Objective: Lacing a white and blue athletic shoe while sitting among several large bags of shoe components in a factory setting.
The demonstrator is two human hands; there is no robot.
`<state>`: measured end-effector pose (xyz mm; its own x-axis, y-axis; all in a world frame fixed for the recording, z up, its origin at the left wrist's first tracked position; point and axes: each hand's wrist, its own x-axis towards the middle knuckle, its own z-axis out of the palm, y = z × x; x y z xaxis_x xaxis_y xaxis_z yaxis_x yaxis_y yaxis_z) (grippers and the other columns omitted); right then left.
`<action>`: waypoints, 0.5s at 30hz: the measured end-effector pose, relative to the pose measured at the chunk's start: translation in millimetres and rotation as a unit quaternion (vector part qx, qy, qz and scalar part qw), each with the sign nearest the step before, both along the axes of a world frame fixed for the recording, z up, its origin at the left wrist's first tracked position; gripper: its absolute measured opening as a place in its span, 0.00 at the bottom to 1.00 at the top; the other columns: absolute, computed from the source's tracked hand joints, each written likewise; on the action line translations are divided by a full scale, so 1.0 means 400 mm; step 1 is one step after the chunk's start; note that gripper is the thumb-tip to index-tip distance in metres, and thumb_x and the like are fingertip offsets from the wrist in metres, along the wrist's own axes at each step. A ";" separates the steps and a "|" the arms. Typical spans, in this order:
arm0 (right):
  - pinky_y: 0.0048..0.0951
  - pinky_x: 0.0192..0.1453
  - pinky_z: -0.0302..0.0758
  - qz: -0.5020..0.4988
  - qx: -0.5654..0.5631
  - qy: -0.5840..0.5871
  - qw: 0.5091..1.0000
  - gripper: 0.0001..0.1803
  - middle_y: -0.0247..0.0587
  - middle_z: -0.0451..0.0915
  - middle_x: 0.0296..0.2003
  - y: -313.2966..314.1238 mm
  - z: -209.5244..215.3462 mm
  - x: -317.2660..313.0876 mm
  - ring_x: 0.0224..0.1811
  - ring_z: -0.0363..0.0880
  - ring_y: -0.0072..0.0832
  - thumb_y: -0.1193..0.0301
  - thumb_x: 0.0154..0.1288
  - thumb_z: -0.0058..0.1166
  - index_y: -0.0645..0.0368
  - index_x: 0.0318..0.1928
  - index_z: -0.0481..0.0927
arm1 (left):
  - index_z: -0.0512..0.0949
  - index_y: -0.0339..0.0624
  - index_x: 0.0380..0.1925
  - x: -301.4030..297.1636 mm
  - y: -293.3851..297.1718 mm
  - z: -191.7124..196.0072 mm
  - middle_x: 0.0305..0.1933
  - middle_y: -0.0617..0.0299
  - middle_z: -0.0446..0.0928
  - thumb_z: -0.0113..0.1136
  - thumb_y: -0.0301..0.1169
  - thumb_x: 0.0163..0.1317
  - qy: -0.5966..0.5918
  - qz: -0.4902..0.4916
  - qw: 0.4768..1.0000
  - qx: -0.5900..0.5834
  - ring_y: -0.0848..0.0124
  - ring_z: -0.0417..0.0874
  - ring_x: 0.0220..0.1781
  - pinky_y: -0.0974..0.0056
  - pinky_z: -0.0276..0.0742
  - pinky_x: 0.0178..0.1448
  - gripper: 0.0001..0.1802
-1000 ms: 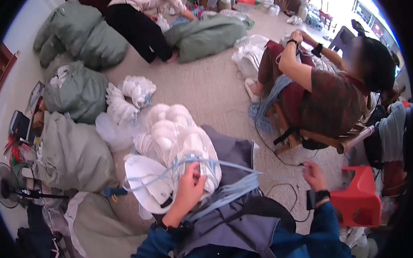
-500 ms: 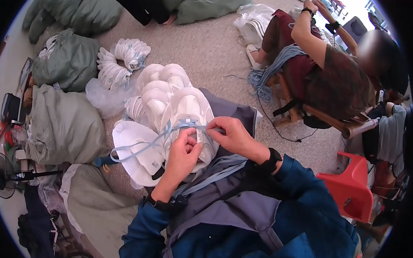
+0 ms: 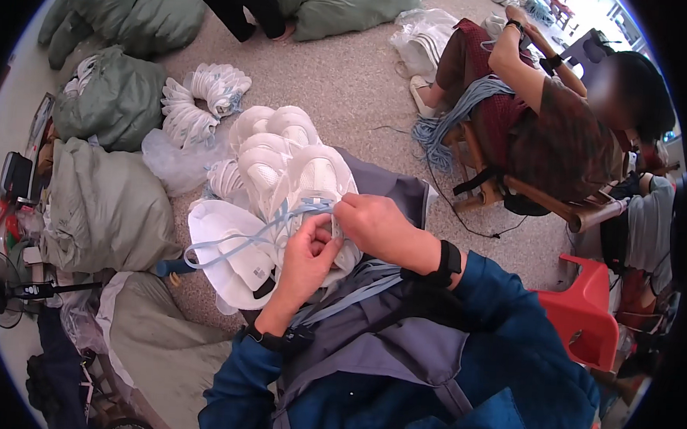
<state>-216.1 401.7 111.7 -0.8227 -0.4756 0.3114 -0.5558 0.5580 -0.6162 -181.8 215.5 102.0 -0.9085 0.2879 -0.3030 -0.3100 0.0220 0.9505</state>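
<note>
A white shoe upper lies in front of me, its toe pointing away, over several more of the same kind. A light blue shoelace is threaded across its upper eyelets, with a loose loop out to the left. My left hand is closed on the eyelet edge of the upper, thumb and fingers pinching it. Directly beside it, my right hand pinches the lace at the right-hand eyelet row; the lace end is hidden by its fingers. More blue laces lie across the grey apron on my lap.
A white shoe part sits left of the uppers. Bundled uppers and green sacks are farther left, with a small fan. On the right are a red stool and a seated person with laces over the lap.
My right hand has moved slightly left, closer to the eyelets and my left hand. The lace stretch formerly visible at its fingers is now covered. My left hand stays nearly still.
</note>
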 end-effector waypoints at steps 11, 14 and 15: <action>0.38 0.35 0.76 -0.056 -0.122 -0.072 0.988 0.10 0.50 0.79 0.31 -0.008 -0.017 0.014 0.32 0.81 0.47 0.72 0.60 0.62 0.64 0.36 0.76 | 0.73 0.34 0.61 -0.005 -0.015 -0.030 0.39 0.58 0.81 0.46 0.26 0.75 -0.015 0.008 1.000 0.025 0.75 0.83 0.34 0.69 0.83 0.39 0.17; 0.47 0.38 0.77 -0.078 -0.025 -0.114 0.990 0.15 0.54 0.80 0.30 -0.003 0.018 0.021 0.35 0.81 0.54 0.63 0.60 0.58 0.65 0.32 0.77 | 0.74 0.34 0.60 -0.001 -0.010 -0.035 0.40 0.59 0.81 0.46 0.25 0.75 0.005 0.017 1.000 0.020 0.75 0.83 0.34 0.69 0.82 0.40 0.17; 0.49 0.38 0.77 -0.069 0.006 -0.130 0.989 0.17 0.56 0.81 0.29 -0.002 0.002 0.015 0.34 0.81 0.55 0.61 0.59 0.57 0.65 0.32 0.78 | 0.74 0.33 0.59 0.000 -0.003 -0.034 0.40 0.59 0.81 0.47 0.25 0.75 0.013 0.022 1.000 0.011 0.74 0.83 0.34 0.69 0.81 0.40 0.16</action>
<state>-210.0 400.8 112.5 -0.9317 -0.3553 0.0751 -0.2968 0.6259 -0.7212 -181.9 214.2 88.3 -0.9277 0.2534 -0.2741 -0.2861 -0.0114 0.9581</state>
